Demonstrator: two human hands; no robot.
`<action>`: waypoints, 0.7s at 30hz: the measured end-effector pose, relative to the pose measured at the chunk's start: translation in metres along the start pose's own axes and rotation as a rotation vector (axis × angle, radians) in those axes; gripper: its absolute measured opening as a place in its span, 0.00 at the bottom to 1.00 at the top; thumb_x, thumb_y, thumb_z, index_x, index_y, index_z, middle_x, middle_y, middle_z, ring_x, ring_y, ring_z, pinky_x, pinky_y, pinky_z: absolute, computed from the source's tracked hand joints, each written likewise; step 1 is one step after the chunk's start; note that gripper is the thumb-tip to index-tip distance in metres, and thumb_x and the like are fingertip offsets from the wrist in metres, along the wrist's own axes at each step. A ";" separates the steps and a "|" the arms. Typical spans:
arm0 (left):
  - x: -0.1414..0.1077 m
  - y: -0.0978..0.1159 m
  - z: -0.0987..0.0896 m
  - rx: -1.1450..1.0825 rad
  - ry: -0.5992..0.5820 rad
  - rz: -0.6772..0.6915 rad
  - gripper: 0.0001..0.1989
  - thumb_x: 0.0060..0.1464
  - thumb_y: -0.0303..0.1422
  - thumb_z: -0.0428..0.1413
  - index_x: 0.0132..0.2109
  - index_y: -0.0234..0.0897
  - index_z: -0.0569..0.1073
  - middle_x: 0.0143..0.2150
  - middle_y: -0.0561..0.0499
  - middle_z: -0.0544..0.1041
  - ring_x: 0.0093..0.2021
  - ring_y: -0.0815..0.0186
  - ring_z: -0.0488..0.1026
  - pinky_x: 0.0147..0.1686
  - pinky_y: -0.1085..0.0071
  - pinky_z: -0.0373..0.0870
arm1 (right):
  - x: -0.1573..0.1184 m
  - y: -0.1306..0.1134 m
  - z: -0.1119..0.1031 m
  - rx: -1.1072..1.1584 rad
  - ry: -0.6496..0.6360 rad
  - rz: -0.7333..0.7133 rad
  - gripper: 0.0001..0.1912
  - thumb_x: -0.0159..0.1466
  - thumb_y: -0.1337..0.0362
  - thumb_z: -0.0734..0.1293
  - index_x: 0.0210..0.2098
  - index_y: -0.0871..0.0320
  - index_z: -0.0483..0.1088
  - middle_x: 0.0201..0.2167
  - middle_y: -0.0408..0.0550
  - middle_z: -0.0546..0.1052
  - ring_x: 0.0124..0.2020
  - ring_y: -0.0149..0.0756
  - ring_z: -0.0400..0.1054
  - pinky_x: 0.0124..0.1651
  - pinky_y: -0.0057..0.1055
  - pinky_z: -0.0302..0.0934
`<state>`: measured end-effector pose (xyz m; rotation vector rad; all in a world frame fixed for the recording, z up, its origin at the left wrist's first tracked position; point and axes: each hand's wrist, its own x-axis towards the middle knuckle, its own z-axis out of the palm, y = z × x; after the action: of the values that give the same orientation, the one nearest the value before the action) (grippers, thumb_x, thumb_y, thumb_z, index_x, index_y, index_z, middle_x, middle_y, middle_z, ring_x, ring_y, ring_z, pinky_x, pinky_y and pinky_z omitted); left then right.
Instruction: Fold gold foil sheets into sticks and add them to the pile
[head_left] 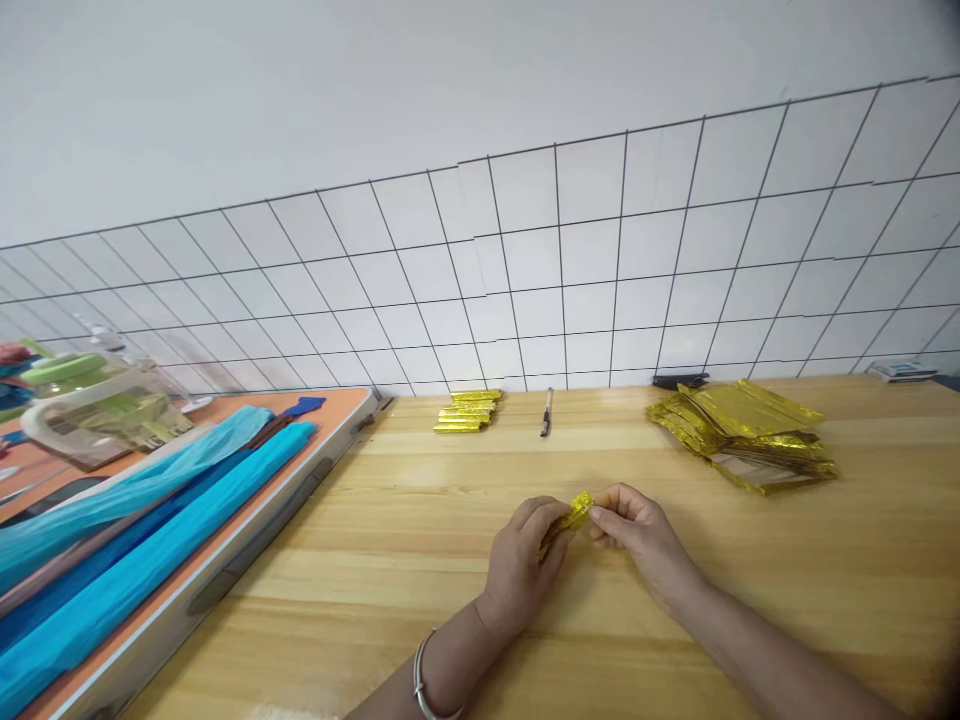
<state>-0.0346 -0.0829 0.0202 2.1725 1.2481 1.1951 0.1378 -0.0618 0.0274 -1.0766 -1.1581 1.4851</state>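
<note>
Above the wooden table (360, 600), my left hand (525, 555) is wrapped round a small piece of crinkled gold foil (580, 510). The fingertips of my right hand (637, 525) pinch the foil's right end. Further back lies a row of several narrow gold foil strips (466, 411). On the right rests a loose stack of flat gold foil sheets (750, 425). A pen (547, 412) lies between the strips and the stack.
An orange-topped table (346, 408) on the left carries blue rolled material (172, 530) and a green-lidded container (67, 370). A dark object (679, 380) and a small flat packet (902, 371) lie along the tiled wall (592, 270).
</note>
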 end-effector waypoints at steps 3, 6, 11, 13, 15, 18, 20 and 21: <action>0.000 -0.002 0.001 -0.007 -0.018 0.003 0.14 0.56 0.25 0.50 0.50 0.39 0.67 0.44 0.47 0.69 0.43 0.67 0.68 0.42 0.70 0.68 | 0.000 0.000 0.000 -0.002 0.008 -0.004 0.14 0.53 0.55 0.70 0.29 0.59 0.67 0.24 0.41 0.70 0.27 0.30 0.64 0.31 0.28 0.61; 0.000 -0.006 0.001 -0.009 -0.022 0.029 0.14 0.56 0.25 0.50 0.49 0.40 0.67 0.44 0.47 0.69 0.43 0.66 0.67 0.43 0.70 0.68 | 0.000 0.002 -0.001 -0.005 0.008 -0.008 0.14 0.53 0.56 0.70 0.29 0.59 0.67 0.24 0.41 0.70 0.27 0.29 0.64 0.31 0.28 0.60; 0.001 -0.011 0.001 -0.018 -0.072 0.035 0.17 0.53 0.22 0.51 0.49 0.40 0.67 0.43 0.48 0.69 0.43 0.66 0.67 0.43 0.69 0.67 | 0.001 0.005 0.000 0.011 0.027 -0.014 0.16 0.50 0.54 0.71 0.31 0.59 0.68 0.25 0.41 0.71 0.25 0.28 0.64 0.29 0.27 0.60; 0.001 -0.012 0.000 -0.037 -0.087 0.017 0.20 0.53 0.21 0.50 0.52 0.41 0.66 0.44 0.47 0.69 0.43 0.66 0.66 0.43 0.69 0.67 | 0.001 0.004 0.001 0.018 0.029 -0.023 0.18 0.48 0.53 0.72 0.33 0.59 0.68 0.26 0.42 0.72 0.24 0.28 0.65 0.29 0.27 0.60; 0.000 -0.012 0.000 -0.059 -0.093 0.014 0.23 0.53 0.20 0.50 0.56 0.41 0.63 0.46 0.46 0.67 0.44 0.65 0.66 0.44 0.68 0.67 | 0.001 0.001 0.002 0.021 0.011 -0.042 0.21 0.47 0.53 0.73 0.35 0.59 0.69 0.26 0.42 0.72 0.24 0.29 0.65 0.29 0.28 0.61; 0.000 -0.012 0.000 -0.077 -0.094 0.030 0.25 0.54 0.21 0.49 0.58 0.41 0.61 0.45 0.46 0.66 0.44 0.65 0.65 0.44 0.67 0.66 | 0.001 -0.003 0.003 0.023 -0.030 -0.068 0.25 0.47 0.54 0.73 0.41 0.59 0.68 0.27 0.43 0.72 0.25 0.30 0.66 0.29 0.30 0.62; 0.000 -0.010 -0.001 -0.100 -0.078 0.040 0.23 0.55 0.21 0.48 0.57 0.41 0.62 0.43 0.46 0.66 0.44 0.65 0.65 0.43 0.67 0.66 | 0.000 -0.004 0.003 0.007 -0.063 -0.085 0.25 0.49 0.55 0.72 0.43 0.59 0.68 0.28 0.43 0.71 0.25 0.29 0.65 0.30 0.30 0.62; 0.000 -0.008 -0.001 -0.119 -0.065 0.044 0.23 0.55 0.21 0.48 0.56 0.41 0.63 0.43 0.46 0.66 0.43 0.65 0.65 0.43 0.67 0.66 | -0.001 -0.004 0.002 -0.008 -0.079 -0.095 0.25 0.49 0.56 0.72 0.44 0.58 0.68 0.27 0.43 0.71 0.26 0.29 0.65 0.30 0.30 0.62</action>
<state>-0.0399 -0.0784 0.0157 2.1437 1.0798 1.1752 0.1362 -0.0626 0.0318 -0.9629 -1.2538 1.4608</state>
